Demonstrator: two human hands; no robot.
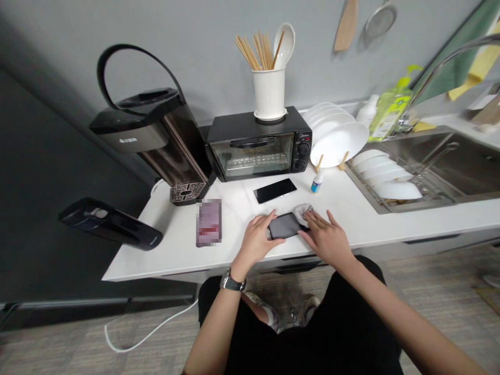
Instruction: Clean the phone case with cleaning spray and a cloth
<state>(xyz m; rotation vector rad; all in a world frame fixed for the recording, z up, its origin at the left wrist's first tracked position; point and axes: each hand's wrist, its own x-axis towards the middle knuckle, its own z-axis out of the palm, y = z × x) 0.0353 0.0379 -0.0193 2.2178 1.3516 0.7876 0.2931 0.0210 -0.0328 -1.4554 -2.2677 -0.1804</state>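
A dark phone [284, 226] lies flat near the front edge of the white counter [179, 260]. My left hand [258, 237] grips its left end between thumb and fingers. Over its right end, my right hand [324, 234] presses a crumpled light grey cloth [302, 213] with its fingertips. Behind them a second phone [275, 190] with a black screen rests on the counter. A small white bottle with a blue label [316, 183] stands upright to the right of that phone.
Behind are a toaster oven [253, 153] and plates [339, 143] in a rack. A drink dispenser [156, 140], a dark flask [113, 224] and a pixelated purple item [209, 223] are left. A sink [449, 161] holding bowls [385, 172] is right.
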